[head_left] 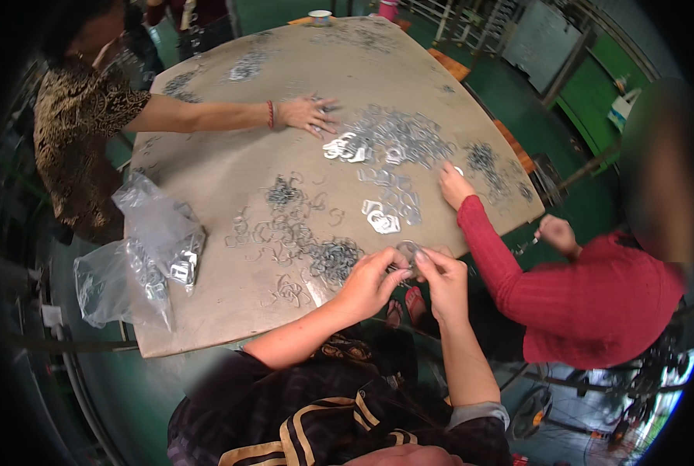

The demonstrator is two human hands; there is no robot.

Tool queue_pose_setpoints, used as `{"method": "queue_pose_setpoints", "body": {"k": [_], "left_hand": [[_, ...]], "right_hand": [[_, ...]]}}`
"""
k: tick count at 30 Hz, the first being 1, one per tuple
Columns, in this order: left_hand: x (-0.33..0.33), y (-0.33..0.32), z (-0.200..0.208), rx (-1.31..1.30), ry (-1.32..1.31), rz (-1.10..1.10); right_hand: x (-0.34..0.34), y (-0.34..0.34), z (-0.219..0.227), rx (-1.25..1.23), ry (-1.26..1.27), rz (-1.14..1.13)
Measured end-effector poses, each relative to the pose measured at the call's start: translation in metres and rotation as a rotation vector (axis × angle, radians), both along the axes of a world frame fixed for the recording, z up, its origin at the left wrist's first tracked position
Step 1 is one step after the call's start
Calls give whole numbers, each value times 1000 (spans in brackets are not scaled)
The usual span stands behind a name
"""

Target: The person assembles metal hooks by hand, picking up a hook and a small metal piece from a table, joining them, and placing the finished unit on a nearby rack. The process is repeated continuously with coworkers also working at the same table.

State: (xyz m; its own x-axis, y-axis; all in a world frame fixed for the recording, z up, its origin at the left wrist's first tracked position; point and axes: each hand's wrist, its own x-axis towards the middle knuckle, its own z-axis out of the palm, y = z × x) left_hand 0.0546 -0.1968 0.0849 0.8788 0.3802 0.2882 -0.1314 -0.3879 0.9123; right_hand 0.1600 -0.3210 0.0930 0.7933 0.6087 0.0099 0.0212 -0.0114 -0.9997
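Note:
Close to the table's near edge, my left hand (374, 278) and my right hand (443, 281) meet with thumbs and fingers pinched. Between them they hold a small ring-shaped metal piece (407, 249), its exact form partly covered by the fingertips. Just left of my left hand lies a dense heap of thin curved metal clips (335, 259), with looser clips (273, 229) scattered beyond it. Flat silver metal plates with openings (382, 217) lie past my hands, and a larger spread of similar plates (401, 136) covers the middle of the table.
A clear plastic bag (156, 210) with shiny metal pieces rests on the left edge of the table (215, 311). From the left a co-worker's hand (308, 115) reaches over the top. On the right, another's hand (456, 186) in a red sleeve touches the near-right edge.

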Motion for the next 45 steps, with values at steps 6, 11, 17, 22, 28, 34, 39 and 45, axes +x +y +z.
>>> {"method": "queue_pose_setpoints", "body": {"k": [6, 11, 17, 22, 28, 34, 39, 45], "left_hand": [[-2, -15, -6, -80, 27, 21], [3, -26, -18, -207, -25, 25], [5, -29, -14, -152, 34, 72], [4, -8, -14, -95, -136, 31], [-11, 126, -53, 598, 207, 526], [-14, 190, -89, 1111, 229, 207], [5, 196, -86, 1371, 366, -46], [15, 196, -84, 1483, 402, -147]], "right_hand": [[-20, -5, 4, -48, -364, -88], [-23, -10, 10, -108, -452, -128], [-24, -17, 13, -99, -672, -176], [-19, -17, 10, -69, -586, -134], [-8, -18, 17, -27, -604, -126], [-2, -11, 13, 4, -538, -126], [2, -10, 11, -24, -486, -101], [-4, 0, 18, 38, -424, -49]]}}
